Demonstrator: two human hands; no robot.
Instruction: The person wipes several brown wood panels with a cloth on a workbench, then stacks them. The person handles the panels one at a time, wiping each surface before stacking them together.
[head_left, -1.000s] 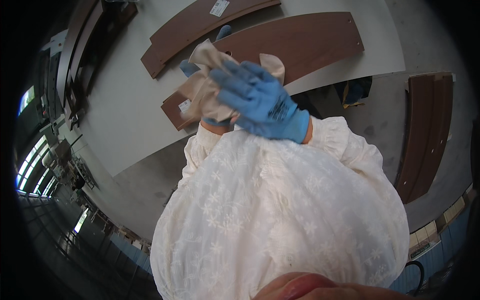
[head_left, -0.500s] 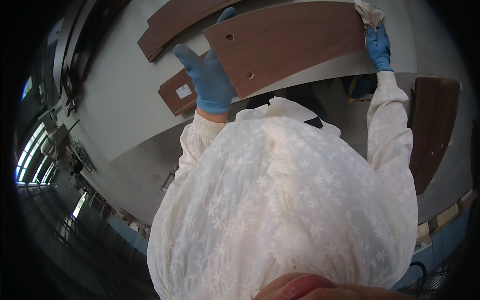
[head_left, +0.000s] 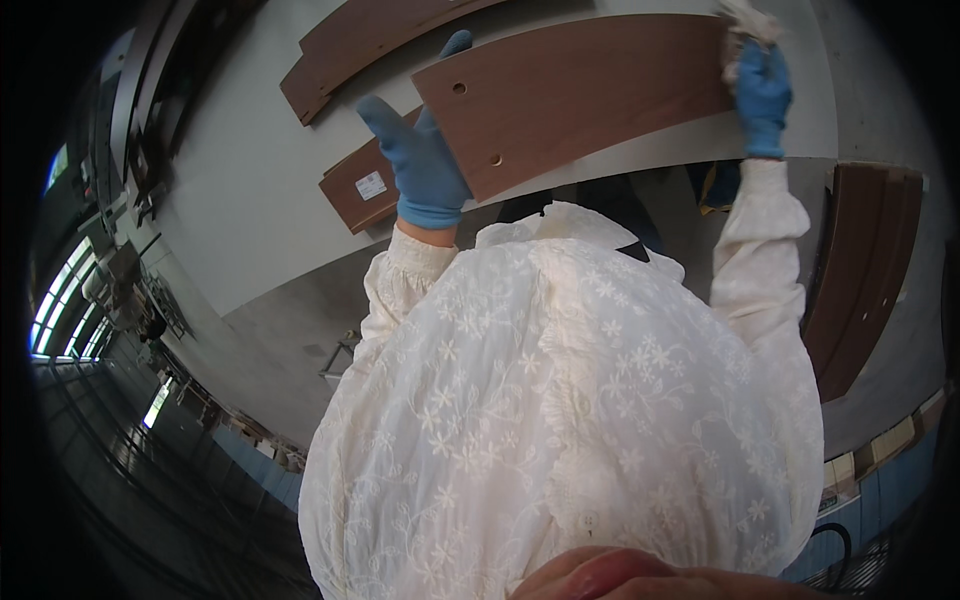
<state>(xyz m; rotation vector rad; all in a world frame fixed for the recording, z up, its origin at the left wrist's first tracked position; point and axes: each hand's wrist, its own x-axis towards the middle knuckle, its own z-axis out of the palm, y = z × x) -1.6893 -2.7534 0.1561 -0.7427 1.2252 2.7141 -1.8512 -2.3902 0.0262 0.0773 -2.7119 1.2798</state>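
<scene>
A brown wooden board (head_left: 590,90) with two round holes at its left end is held above the pale work surface. My left hand (head_left: 422,170), in a blue glove, grips the board's left edge; its thumb sticks out and part of the fingers is hidden behind the board. At the board's right end is my right hand (head_left: 764,100), gloved in blue too and closed on a whitish cloth (head_left: 745,38). The cloth, slightly blurred, lies against the right edge of the board.
Beneath the held board lies another brown board (head_left: 352,182) with a white label. Curved brown boards (head_left: 365,45) rest farther back on the pale table (head_left: 260,200). More boards stand at the far left. To the right is a stack of brown boards (head_left: 868,270).
My right hand has shifted slightly nearer to me and turned at the board's right end, with the cloth in it. The held board has moved a little nearer; my left hand keeps its grip.
</scene>
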